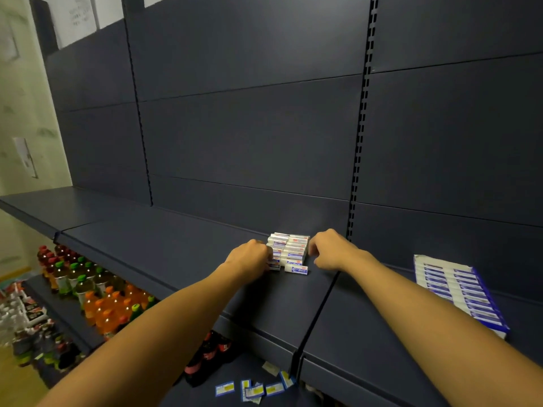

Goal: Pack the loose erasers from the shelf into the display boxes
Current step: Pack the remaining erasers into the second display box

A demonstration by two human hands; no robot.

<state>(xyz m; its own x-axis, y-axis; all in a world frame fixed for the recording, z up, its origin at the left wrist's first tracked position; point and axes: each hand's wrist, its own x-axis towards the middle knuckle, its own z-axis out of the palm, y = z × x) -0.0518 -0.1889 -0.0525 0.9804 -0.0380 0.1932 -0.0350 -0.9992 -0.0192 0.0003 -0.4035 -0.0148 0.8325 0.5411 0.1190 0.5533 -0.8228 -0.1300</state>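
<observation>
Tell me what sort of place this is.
Most likely a shop aisle: dark slotted retail shelving, rows of bottled drinks on the lower shelf, price tags lying loose below, and a stack of packaged erasers beside a display box.

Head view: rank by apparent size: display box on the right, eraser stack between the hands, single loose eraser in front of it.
1. Display box, though it sits nearer the camera, which inflates it.
2. Eraser stack.
3. Single loose eraser, clearly the smallest.

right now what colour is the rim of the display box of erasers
Blue, seen in the head view on the display box at the right of the shelf.
</observation>
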